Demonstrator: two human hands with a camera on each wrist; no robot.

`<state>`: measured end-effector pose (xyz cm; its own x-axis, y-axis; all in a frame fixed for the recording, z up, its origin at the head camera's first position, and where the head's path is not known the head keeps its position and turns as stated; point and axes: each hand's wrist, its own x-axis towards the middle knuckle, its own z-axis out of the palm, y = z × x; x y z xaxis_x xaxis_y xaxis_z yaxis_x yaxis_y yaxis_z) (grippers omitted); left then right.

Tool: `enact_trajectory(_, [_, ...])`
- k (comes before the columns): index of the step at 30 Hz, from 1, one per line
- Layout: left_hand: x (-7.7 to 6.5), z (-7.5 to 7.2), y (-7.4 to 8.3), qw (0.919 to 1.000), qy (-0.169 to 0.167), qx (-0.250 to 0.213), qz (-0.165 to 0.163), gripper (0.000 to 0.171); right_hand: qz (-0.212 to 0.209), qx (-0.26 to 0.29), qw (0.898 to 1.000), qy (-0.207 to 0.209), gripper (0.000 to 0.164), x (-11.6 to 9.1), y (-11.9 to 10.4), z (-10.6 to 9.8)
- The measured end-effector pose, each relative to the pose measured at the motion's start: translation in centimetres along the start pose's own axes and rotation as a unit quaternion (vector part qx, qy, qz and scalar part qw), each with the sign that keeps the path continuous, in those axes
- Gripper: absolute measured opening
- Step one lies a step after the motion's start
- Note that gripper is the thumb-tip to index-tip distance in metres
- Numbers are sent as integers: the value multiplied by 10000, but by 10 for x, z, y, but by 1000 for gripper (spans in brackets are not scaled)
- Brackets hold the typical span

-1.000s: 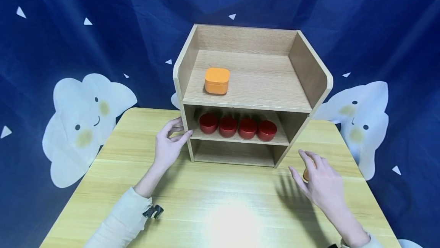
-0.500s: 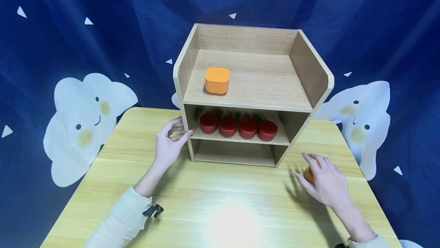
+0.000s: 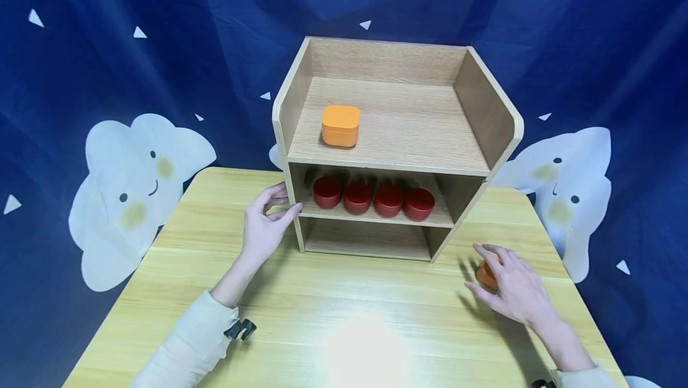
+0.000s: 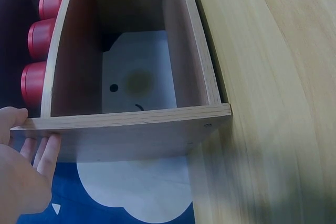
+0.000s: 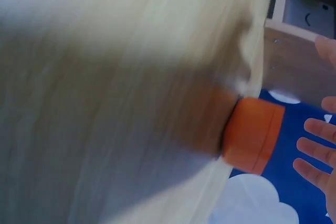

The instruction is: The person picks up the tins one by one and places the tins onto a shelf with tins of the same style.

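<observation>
A small wooden shelf unit stands on the table. My left hand holds its left side panel, thumb on the front edge and fingers against the outer face; the left wrist view shows the same hold on the panel. Above an orange rounded box on the table, to the right of the shelf, hovers my right hand, its fingers spread. In the right wrist view a gap separates the fingers from the box.
Another orange box sits on the shelf's top tier, toward the left. Several red round tins line the middle tier. A blue curtain with clouds hangs behind the pale wooden table.
My right hand has moved right and slightly toward me, bringing it over the orange box, more of which now shows. My left hand stays at the shelf's side.
</observation>
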<state>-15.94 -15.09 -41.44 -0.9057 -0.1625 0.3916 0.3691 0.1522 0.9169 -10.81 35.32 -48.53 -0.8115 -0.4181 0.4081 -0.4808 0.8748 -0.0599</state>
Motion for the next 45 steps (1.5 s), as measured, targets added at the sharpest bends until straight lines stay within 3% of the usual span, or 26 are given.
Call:
enact_trajectory(6, [0, 1, 0, 10000, -14, -16, 12, 46, 214, -61, 9995, -212, 83, -6, 8, 2])
enact_trajectory(19, [-1, 1, 1, 10000, 17, 17, 53, 46, 248, -136, 9990, -350, 82, -18, 21, 0])
enact_trajectory(45, [-1, 1, -1, 10000, 26, -8, 55, 46, 267, -152, 9992, -254, 68, -28, 33, -1])
